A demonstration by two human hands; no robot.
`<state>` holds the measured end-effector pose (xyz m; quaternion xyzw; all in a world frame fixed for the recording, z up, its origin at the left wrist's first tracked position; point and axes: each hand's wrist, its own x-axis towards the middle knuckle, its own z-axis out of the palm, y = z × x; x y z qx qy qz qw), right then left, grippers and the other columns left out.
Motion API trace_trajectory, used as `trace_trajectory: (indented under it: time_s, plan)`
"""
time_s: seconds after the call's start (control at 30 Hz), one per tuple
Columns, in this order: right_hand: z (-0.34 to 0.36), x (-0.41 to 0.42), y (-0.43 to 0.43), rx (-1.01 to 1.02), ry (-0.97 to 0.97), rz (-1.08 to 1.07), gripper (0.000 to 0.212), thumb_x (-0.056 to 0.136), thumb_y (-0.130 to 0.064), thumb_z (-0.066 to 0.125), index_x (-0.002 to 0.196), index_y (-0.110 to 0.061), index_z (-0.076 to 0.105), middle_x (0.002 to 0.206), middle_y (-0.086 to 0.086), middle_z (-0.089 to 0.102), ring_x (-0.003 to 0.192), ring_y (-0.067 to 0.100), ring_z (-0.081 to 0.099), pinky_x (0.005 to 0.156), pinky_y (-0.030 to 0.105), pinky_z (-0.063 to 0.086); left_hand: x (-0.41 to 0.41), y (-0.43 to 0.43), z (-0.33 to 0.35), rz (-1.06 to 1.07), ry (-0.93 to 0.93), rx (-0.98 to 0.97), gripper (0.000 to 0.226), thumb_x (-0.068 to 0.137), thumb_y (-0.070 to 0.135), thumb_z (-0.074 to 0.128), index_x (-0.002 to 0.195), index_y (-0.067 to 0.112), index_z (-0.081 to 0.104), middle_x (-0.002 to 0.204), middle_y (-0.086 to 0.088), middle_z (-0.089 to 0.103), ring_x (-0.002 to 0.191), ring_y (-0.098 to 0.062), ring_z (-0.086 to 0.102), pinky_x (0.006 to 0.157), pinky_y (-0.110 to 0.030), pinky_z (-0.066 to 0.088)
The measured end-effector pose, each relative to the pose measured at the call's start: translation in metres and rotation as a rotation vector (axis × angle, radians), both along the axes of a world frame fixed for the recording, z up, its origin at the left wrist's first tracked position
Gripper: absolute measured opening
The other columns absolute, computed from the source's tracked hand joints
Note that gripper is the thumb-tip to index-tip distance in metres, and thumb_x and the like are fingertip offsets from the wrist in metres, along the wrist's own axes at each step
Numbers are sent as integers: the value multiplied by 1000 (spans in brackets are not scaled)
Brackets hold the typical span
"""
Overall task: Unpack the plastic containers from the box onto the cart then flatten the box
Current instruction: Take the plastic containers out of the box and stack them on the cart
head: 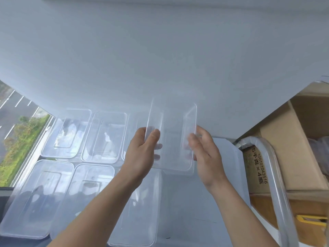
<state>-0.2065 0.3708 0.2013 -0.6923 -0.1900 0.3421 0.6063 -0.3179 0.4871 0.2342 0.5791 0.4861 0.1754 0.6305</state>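
My left forearm (99,204) reaches up from the lower left and my right forearm (238,207) from the lower right, both bare. My left hand (142,150) pinches the left edge of a clear container (173,139), thumb on top and fingers underneath, showing through the plastic. My right hand (206,154) grips the right edge, palm turned inward, thumb curled over the rim. My hands are apart, roughly level.
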Motion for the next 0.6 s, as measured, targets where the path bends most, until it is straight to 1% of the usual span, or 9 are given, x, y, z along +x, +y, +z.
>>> trace_trajectory:
  time_s: [0.03, 0.07, 0.13, 0.23, 0.27, 0.33, 0.4, 0.5, 0.6]
  plan:
    - [5, -2, -1, -9, -14, 25, 33, 87, -54, 60, 119, -57, 50, 116, -23, 65, 107, -1, 62, 93, 33, 50, 2, -5, 1, -14, -3, -5, 18, 100, 36, 52, 112, 24, 58, 113, 7, 63, 99, -16, 69, 80, -42, 59]
    - [5, -3, -2, -16, -40, 32, 30, 89, -48, 63, 111, -63, 49, 112, -26, 66, 104, 0, 64, 93, 36, 51, 4, -9, 2, -25, -5, -8, 18, 100, 36, 52, 112, 24, 58, 113, 7, 62, 100, -16, 69, 82, -43, 59]
    - [3, -1, -5, -35, -86, 12, 33, 85, -50, 65, 104, -70, 48, 111, -25, 66, 104, 4, 65, 94, 41, 52, 6, -15, 2, -54, 6, -11, 16, 100, 37, 51, 111, 27, 57, 113, 12, 61, 102, -16, 68, 86, -46, 58]
    - [-6, 4, -10, -45, -57, -15, 37, 78, -56, 63, 112, -61, 49, 117, -17, 66, 111, 12, 64, 91, 39, 53, 5, -19, -3, -118, 43, 15, 11, 100, 35, 51, 110, 34, 55, 106, 18, 61, 103, -15, 66, 91, -46, 56]
    - [-10, 7, -12, -49, -41, -27, 39, 78, -55, 63, 114, -57, 49, 119, -15, 65, 112, 13, 63, 89, 35, 53, 5, -20, -4, -138, 73, 60, 20, 99, 34, 51, 119, 32, 54, 113, 18, 61, 102, -11, 65, 92, -43, 55]
    - [-20, 14, -15, -97, -39, -46, 37, 80, -54, 63, 113, -57, 48, 121, -16, 64, 114, 11, 62, 94, 37, 51, 4, -19, -6, -164, 143, 169, 39, 99, 32, 52, 137, 26, 47, 130, 17, 54, 104, -1, 61, 88, -28, 52]
    - [-33, 20, -16, -149, -30, -56, 29, 88, -46, 65, 110, -58, 49, 116, -21, 65, 112, 8, 62, 99, 42, 49, 2, -15, -8, -179, 188, 250, 45, 99, 29, 52, 143, 24, 43, 135, 15, 49, 107, -2, 57, 80, -17, 45]
    - [-53, 24, -14, -254, -15, -45, 28, 93, -36, 64, 116, -47, 52, 108, -21, 66, 107, 7, 62, 95, 37, 49, -1, -8, -11, -199, 236, 320, 44, 98, 30, 52, 141, 24, 44, 138, 11, 51, 113, -9, 57, 88, -28, 49]
    - [-68, 24, -10, -336, -28, -17, 39, 94, -34, 61, 132, -32, 51, 109, -20, 65, 106, 9, 61, 84, 28, 45, -3, -4, -15, -203, 292, 374, 42, 97, 32, 53, 138, 26, 47, 133, 7, 54, 110, -17, 60, 90, -39, 52]
